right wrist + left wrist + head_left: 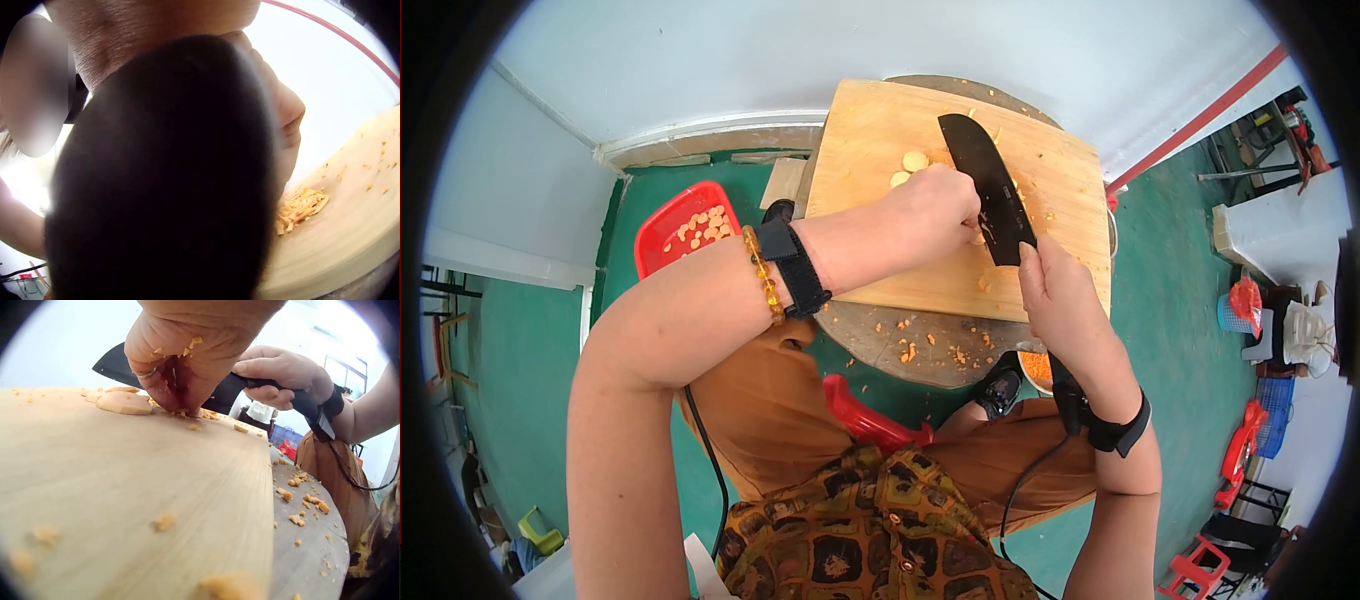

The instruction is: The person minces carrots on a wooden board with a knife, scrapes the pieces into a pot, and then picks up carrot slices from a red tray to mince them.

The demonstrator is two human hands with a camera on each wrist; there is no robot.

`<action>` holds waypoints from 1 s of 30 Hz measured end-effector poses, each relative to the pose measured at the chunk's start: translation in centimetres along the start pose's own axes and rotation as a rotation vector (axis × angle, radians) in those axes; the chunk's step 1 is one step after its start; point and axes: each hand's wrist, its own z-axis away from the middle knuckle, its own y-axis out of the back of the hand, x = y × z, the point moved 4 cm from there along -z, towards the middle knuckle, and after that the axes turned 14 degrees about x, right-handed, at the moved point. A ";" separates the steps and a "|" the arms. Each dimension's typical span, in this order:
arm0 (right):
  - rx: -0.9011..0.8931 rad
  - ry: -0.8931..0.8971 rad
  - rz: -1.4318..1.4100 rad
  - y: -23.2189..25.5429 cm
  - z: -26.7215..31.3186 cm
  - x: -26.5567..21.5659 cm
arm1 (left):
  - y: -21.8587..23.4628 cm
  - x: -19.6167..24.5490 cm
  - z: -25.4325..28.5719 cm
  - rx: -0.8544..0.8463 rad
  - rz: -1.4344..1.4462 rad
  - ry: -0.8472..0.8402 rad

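My right hand grips the handle of a broad black kitchen knife, its blade standing over the wooden cutting board. Close against the blade's left side, my left hand has its fingers curled down onto the board, holding pale orange vegetable slices that the hand mostly hides. Round slices lie just beyond its knuckles, and flat slices rest beside the fingers in the left wrist view. Small crumbs cling to the left palm. A pile of thin orange strips sits on the board in the right wrist view.
The board rests on a round wooden stand scattered with orange scraps. At the left is a red basin holding round slices. A bowl of orange bits stands near the right knee, and a white wall rises behind the board.
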 end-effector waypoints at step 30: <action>0.141 0.073 0.006 0.0 -0.1 -0.9 | 0.2 0.2 0.0 -0.029 -0.071 0.069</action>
